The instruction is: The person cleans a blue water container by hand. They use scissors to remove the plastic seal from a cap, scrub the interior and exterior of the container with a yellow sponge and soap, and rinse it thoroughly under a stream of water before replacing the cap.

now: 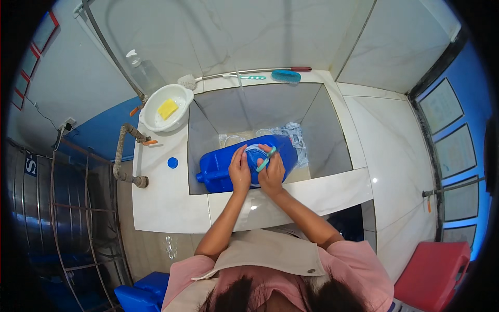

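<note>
A large blue plastic water container (218, 162) lies on its side in the tiled sink (269, 101), its small spout (200, 178) pointing left. My left hand (239, 167) curves around the left edge of a round blue cap (254, 156) on the container's upper side. In my right hand (273, 171) is a slim mint-green brush (267, 159), probably a toothbrush, held against the cap's right part. My fingers hide the brush's bristles and some of the cap. Beyond the container, wet blue-and-white cloth (294, 134) lies on the sink bottom.
On the left counter stand a white basin (171, 121) with a yellow sponge (168, 109), a pump bottle (144, 72) and a small blue cap (172, 162). Along the back ledge lie a long-handled brush (253, 71), another toothbrush (249, 77) and a teal scrub brush (286, 76). Pipes with orange-handled valves (149, 142) project at left.
</note>
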Tool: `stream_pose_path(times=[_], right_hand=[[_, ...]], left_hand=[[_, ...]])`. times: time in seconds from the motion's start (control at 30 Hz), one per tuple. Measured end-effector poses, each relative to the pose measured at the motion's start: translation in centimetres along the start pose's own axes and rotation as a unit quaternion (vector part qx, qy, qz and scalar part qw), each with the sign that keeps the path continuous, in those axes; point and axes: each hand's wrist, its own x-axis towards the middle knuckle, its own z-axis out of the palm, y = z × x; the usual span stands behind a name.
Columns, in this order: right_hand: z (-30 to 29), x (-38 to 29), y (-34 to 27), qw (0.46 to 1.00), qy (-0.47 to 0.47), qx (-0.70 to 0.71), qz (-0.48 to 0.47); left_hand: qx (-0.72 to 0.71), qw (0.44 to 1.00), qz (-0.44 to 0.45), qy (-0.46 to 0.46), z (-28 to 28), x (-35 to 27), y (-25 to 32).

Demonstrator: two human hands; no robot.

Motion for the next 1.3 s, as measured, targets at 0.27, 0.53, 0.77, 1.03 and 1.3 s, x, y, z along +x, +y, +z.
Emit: stream_pose_path(times=[0.27, 0.53, 0.77, 1.03, 1.3], right_hand=[[4.3, 9.9, 1.7, 0.850, -0.500, 0.155, 0.057], [5.6, 11.2, 2.5, 0.846, -0.267, 0.438, 0.146], [-2.2, -0.2, -0.3, 0.996, -0.050, 0.067, -0.002], [0.4, 9.3, -3.5, 0.887, -0.348, 0.283, 0.108], [-3.2, 8.6, -8.6, 0.655, -0.580, 0.427, 0.228]], left_hand=[[-0.116, 0.931, -0.347, -0.012, -0.7, -7.3, 4.2], [-0.107, 0.964, -0.227, -0.090, -5.0, -4.0, 5.8], [0.114, 0.981, 0.044, -0.152, -2.2, 0.7, 1.4], [-0.201, 0.949, -0.243, -0.017, -7.4, -1.7, 4.7], [-0.173, 0.979, -0.084, 0.063, -13.5, 3.2, 10.4]])
